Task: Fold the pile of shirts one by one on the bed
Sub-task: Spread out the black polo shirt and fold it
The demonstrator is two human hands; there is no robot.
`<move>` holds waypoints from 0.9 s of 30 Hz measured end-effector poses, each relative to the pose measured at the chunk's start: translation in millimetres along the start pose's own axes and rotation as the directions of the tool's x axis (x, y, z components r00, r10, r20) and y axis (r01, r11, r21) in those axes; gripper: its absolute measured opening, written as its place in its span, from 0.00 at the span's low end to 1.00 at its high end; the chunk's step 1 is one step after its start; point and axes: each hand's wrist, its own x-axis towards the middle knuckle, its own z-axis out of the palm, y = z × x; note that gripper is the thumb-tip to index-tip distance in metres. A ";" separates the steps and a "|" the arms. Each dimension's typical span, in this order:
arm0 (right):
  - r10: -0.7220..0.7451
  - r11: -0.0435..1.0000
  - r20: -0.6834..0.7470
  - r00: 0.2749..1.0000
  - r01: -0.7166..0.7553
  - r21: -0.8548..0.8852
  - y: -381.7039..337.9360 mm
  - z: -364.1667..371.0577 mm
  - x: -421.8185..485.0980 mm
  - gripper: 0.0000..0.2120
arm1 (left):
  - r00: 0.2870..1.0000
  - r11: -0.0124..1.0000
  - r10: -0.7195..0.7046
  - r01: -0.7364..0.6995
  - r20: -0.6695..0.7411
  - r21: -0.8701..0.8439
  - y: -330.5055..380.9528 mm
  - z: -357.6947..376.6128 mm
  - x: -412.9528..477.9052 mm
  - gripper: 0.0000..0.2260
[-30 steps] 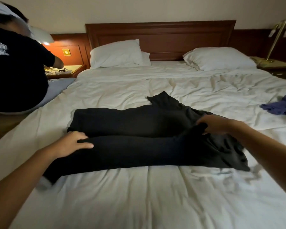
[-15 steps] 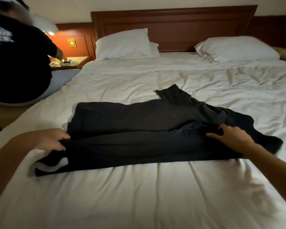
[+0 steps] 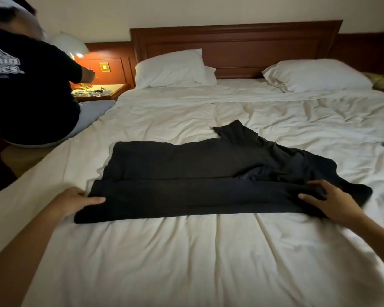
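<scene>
Black shirt (image 3: 208,173) lies spread sideways across the white bed (image 3: 186,262), stretched between my 2 hands, its near long side already folded over. It looks soft, light and limp, so I judge it will sag and crease unless taken at corners or edges. My left hand (image 3: 75,201) pinches the hem end, thumb on top. My right hand (image 3: 329,201) presses flat on the bunched collar end, fingers spread, gripping nothing.
</scene>
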 end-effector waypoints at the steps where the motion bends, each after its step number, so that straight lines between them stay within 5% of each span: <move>1: -0.031 0.999 -0.035 0.999 0.030 -0.015 -0.6 1.8 -5.6 0.17 | 1.000 1.000 0.022 -0.022 -0.022 -0.020 -4.9 3.4 -5.9 0.23; 6: -0.024 0.998 -0.106 0.994 0.030 0.051 2.1 -10.5 -18.1 0.11 | 0.981 0.967 0.071 -0.113 -0.180 -0.230 -18.2 12.7 -26.7 0.13; 12: -0.017 0.999 0.029 0.999 0.018 -0.049 -0.1 -44.5 -39.1 0.10 | 0.979 0.942 0.095 -0.148 -0.182 -0.302 -32.9 -0.2 -52.2 0.10; 17: 0.015 0.996 0.235 0.972 0.005 -0.086 24.5 -82.7 -68.1 0.14 | 0.995 0.979 0.097 -0.102 -0.032 -0.177 -64.1 -34.0 -63.6 0.11; 20: 0.032 0.995 0.391 0.920 0.008 -0.100 34.1 -94.1 -78.8 0.20 | 0.994 0.992 0.059 -0.049 0.091 -0.117 -76.1 -42.7 -61.3 0.24; 22: 0.040 0.999 0.424 0.905 -0.051 0.014 21.7 -93.0 -80.7 0.23 | 0.994 0.995 0.097 -0.097 0.056 0.006 -71.1 -38.8 -56.1 0.34; 25: 0.099 0.983 0.348 0.932 -0.146 0.111 -3.9 -75.8 -69.9 0.30 | 0.981 0.965 0.142 -0.107 -0.132 0.239 -52.7 -16.0 -46.5 0.45; 27: 0.144 0.976 0.173 0.974 -0.111 -0.188 -19.2 -62.4 -55.4 0.36 | 0.935 0.911 0.321 -0.261 -0.151 0.318 -30.1 3.7 -45.4 0.40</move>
